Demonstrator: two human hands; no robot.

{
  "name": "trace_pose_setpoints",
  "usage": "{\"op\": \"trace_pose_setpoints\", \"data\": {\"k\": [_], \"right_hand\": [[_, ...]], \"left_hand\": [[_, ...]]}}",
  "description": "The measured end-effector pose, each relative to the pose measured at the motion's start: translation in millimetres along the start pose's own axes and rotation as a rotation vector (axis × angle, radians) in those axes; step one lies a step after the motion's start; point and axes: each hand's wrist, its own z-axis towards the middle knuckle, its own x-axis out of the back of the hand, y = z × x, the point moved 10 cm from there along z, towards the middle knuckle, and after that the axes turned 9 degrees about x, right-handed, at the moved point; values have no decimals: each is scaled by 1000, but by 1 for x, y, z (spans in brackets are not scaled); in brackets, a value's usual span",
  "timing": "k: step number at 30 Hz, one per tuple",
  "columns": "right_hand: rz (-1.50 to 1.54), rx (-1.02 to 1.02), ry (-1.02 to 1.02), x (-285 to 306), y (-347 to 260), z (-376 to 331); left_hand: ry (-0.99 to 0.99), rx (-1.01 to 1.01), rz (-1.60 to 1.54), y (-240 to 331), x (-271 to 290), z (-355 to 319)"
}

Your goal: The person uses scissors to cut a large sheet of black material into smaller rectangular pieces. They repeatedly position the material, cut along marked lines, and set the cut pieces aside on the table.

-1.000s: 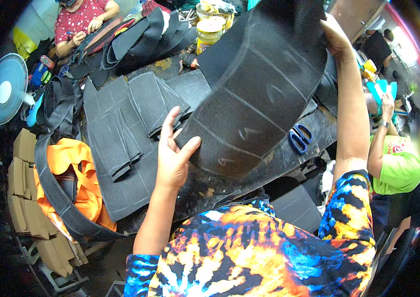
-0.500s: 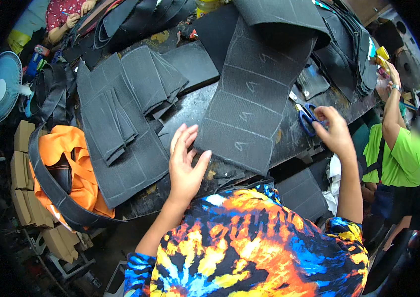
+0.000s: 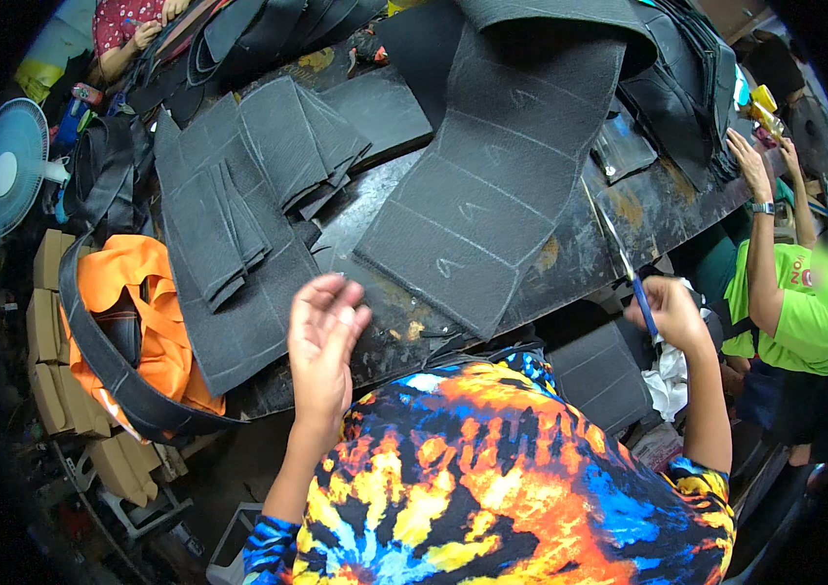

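A long black sheet of rubbery material (image 3: 492,180), marked off in sections with pale lines and handwritten marks, lies on the dark worktable (image 3: 629,205). Its far end curls up in a roll. My right hand (image 3: 675,314) grips the blue handles of a pair of scissors (image 3: 619,244), whose blades point away from me, right of the sheet. At the table's near edge my left hand (image 3: 322,336) is raised, palm up, with loosely bent fingers and nothing visible in it. Left of the sheet lie cut black pieces (image 3: 302,136) and a stack of narrow ones (image 3: 224,229) on another black sheet (image 3: 263,322).
An orange bag (image 3: 126,292) with a black strap and a fan (image 3: 9,171) stand at left. Folded black sheets (image 3: 677,107) are heaped at the back right. A clear packet (image 3: 624,146) lies nearby. A person in a green shirt (image 3: 785,292) is at right, another in red (image 3: 124,29) far left.
My right hand has taken up the scissors from the table. My left hand has moved left and toward me, away from the sheet. The sheet's near end has swung to the left.
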Motion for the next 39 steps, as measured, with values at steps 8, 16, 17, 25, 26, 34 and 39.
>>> {"op": "trace_pose_setpoints", "data": {"k": [8, 16, 17, 25, 26, 34, 39], "right_hand": [[447, 102, -574, -89, -26, -38], [489, 310, -695, -131, -96, -13], [463, 345, -685, -134, -103, -11], [482, 424, -622, -125, -105, -13], [527, 419, -598, -121, -105, -13], [379, 473, -572, -121, -117, -5], [484, 286, -567, -126, -107, -11]], "left_hand": [[-348, 459, -26, -53, -49, -22], [-366, 327, 33, -40, -60, -13], [-389, 233, -70, -32, -67, -7], [-160, -54, 112, -22, -63, 33], [-164, -56, 105, -22, -63, 32], [-166, -80, 110, -21, -65, 28], [-164, -91, 105, -20, -63, 31]]}}
